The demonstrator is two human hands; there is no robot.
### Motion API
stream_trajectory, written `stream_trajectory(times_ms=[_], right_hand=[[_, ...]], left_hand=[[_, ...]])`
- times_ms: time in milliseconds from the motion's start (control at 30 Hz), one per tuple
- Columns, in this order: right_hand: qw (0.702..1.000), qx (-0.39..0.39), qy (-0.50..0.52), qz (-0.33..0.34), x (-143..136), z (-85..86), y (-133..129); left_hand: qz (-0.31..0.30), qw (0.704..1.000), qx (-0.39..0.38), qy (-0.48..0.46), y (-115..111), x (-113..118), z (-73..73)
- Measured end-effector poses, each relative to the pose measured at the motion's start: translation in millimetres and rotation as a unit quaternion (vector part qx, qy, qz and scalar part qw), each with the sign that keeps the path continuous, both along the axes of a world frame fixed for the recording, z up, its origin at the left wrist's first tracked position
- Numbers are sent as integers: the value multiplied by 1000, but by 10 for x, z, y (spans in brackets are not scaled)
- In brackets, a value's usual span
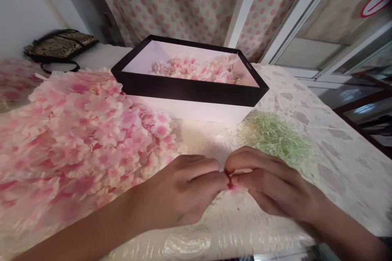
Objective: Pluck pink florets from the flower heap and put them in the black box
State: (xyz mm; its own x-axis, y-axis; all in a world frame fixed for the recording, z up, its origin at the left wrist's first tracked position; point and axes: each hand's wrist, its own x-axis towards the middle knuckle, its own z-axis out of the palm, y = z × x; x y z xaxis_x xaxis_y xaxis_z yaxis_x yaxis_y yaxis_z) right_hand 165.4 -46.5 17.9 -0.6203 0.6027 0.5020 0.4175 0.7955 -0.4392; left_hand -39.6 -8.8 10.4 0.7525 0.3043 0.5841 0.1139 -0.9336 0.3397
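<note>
My left hand [190, 189] and my right hand [275, 183] meet over the near part of the table, fingers closed in a pinch, fingertips almost touching. Between them a small pink-and-white artificial flower [235, 189] peeks out below the fingertips; most of it is hidden. A big heap of pink artificial flowers [92, 138] lies to the left, close to my left hand. Just beyond my right hand is a tangle of thin pale green stems [274, 136].
A white box with a black rim [190, 91] stands behind the hands, with pink flowers [196, 68] inside. The table [333, 163] has a patterned cover. A patterned bag [61, 45] lies at the back left. Behind hang dotted curtains [177, 4], beside a sliding door [324, 49].
</note>
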Motion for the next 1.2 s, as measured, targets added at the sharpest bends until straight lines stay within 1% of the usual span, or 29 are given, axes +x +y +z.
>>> stream_trajectory(times_ms=[67,100,133,200,233,267,300,333,400,467,533,600,700,733,800,900,967,1067,1133,1200], right_hand=[[1000,22,18,-5,0,-38,27],[999,32,24,-31,1,-56,41],[996,43,27,-76,4,-74,58],[977,67,28,-200,13,-106,96],[966,73,19,-248,15,-121,115],[960,69,1,-271,14,-137,134],[962,54,-20,-266,5,-153,149],[969,31,-45,-240,-12,-172,161],[980,-28,-92,-172,-69,-218,175],[980,-75,-123,-134,-144,-277,180],[980,-84,-138,-114,-215,-343,187],[982,-76,-141,-102,-267,-407,200],[978,-67,-163,-111,-314,-472,221],[974,-68,-180,-118,-323,-484,226],[966,-61,-219,-125,-331,-494,231],[960,-34,-248,-129,-317,-491,229],[960,-33,-239,-139,-293,-481,222],[962,-65,-220,-148,-255,-464,203],[963,-79,-213,-146,-241,-461,187],[966,-72,-203,-139,-239,-472,175]], left_hand=[[-10,998,-55,-21,20,7,15],[0,996,-81,-38,41,12,18],[26,992,-104,-61,69,18,15],[116,976,-144,-111,145,27,-13],[166,964,-164,-131,190,31,-38],[211,950,-184,-142,236,33,-69],[240,938,-206,-142,280,35,-102],[252,931,-228,-131,321,37,-137],[235,931,-261,-94,385,39,-197],[193,940,-277,-38,421,41,-239],[155,949,-274,9,431,39,-260],[125,956,-263,39,426,34,-263],[109,969,-215,54,417,13,-226],[115,973,-192,54,420,1,-199],[155,975,-154,42,438,-37,-125],[244,962,-114,35,491,-134,20],[278,954,-92,69,532,-213,102],[278,952,-82,101,579,-286,148],[269,953,-110,82,590,-270,124],[259,951,-163,48,583,-206,70]])
